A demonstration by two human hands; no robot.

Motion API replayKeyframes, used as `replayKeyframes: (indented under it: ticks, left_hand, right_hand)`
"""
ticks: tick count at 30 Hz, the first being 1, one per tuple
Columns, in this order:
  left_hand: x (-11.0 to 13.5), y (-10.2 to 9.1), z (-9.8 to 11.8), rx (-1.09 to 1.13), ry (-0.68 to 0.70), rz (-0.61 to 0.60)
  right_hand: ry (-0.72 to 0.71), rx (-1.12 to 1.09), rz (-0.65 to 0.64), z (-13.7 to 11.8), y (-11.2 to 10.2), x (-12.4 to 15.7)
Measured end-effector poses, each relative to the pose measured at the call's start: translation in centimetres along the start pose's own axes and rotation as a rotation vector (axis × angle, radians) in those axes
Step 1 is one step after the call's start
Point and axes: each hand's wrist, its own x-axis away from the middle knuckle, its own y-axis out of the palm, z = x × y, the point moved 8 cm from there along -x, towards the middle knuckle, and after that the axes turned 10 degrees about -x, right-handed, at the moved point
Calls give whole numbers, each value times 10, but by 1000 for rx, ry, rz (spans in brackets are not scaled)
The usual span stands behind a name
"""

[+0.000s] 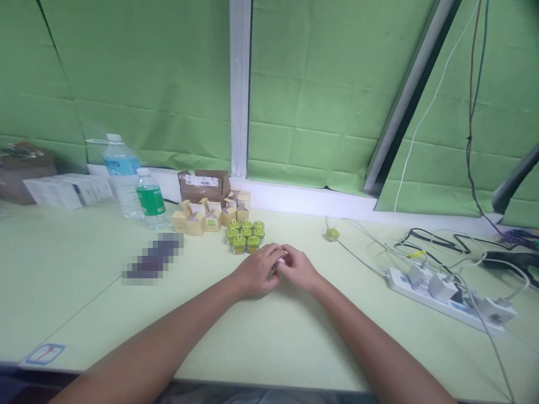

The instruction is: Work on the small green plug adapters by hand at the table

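Observation:
My left hand (257,272) and my right hand (300,268) meet over the table, fingers curled in and touching each other. Between the fingertips a bit of a small white object (281,261) shows; both hands close on it, and most of it is hidden. Just beyond my left hand stands a tight group of several small clear containers with green lids and pale loops (239,242). Another green-lidded container (332,234) sits apart to the right, beside a thin cable.
Small open cardboard boxes (196,220) stand before a brown carton (204,186). Two water bottles (152,205) and white boxes (63,191) are at left. A blurred-out dark item (154,258) lies nearer. A power strip (446,303) with plugs and tangled cables occupies the right.

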Motion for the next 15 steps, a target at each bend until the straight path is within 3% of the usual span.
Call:
replayKeyframes:
  ticks: [15]
  left_hand:
    - [-3,0,6,30,32,4]
  right_hand:
    - [31,-19,45,-1,-2,0]
